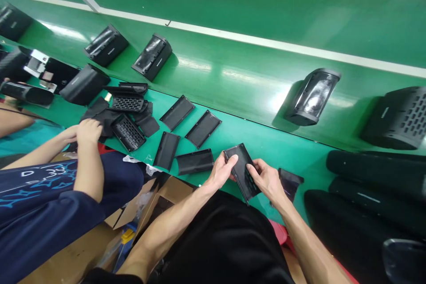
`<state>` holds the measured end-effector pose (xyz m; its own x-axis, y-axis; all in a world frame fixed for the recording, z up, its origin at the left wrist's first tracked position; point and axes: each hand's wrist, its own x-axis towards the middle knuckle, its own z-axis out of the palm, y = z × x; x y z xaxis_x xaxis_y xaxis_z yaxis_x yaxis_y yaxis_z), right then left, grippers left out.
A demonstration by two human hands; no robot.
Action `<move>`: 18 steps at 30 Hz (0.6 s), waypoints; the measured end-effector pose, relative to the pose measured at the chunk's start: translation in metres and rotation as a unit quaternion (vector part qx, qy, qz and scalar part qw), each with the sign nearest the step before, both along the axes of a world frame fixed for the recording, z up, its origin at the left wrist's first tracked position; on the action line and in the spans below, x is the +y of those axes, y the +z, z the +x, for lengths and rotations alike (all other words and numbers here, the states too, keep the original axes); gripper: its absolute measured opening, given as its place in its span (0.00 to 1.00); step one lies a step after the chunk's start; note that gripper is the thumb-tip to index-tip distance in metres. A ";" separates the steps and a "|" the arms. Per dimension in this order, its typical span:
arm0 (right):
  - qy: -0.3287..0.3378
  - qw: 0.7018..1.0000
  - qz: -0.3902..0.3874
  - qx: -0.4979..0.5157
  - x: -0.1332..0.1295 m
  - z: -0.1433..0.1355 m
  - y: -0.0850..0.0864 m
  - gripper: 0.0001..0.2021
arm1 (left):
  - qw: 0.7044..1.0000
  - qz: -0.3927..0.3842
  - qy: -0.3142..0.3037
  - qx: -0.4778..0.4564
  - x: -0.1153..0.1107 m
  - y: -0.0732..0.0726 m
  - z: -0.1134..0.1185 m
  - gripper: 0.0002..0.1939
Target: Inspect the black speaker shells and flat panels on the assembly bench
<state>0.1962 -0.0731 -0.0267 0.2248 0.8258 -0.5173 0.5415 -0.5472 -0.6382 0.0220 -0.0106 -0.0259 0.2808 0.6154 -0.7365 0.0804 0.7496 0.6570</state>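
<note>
A black speaker grille panel (244,164) is held tilted between my two hands, just above the bench's front edge. My left hand (222,171) grips its left side, thumb on top and fingers underneath. My right hand (267,179) grips the opposite side, thumb resting near its slotted part. Left of my hands, several similar black panels (195,161) lie on the green bench. Another dark panel (290,183) lies partly hidden behind my right forearm.
A co-worker's hands (89,130) are at the left, beside a pile of slotted grilles (128,103) and dark sheets. Black speakers (313,96) stand on the green surface beyond the bench. More dark speaker housings (369,197) crowd the right side. An open cardboard box (175,187) sits below the bench.
</note>
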 end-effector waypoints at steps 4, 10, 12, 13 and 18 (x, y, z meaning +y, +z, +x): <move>0.007 1.000 0.001 0.018 0.003 0.003 0.003 0.20 | 1.000 0.008 -0.006 0.005 0.000 -0.001 -0.002 0.22; 0.018 1.000 -0.003 0.006 0.009 0.000 0.008 0.17 | 0.999 0.003 -0.006 0.038 -0.002 -0.008 -0.005 0.13; 0.017 1.000 -0.004 0.004 0.009 -0.002 0.009 0.16 | 0.998 0.007 -0.011 0.055 -0.002 -0.011 -0.006 0.10; 0.016 1.000 -0.004 0.002 0.008 -0.004 0.010 0.16 | 0.998 0.010 -0.012 0.063 -0.003 -0.013 -0.007 0.09; 0.010 1.000 -0.001 0.007 0.007 -0.006 0.016 0.15 | 0.992 0.043 -0.042 0.114 -0.005 -0.022 -0.015 0.07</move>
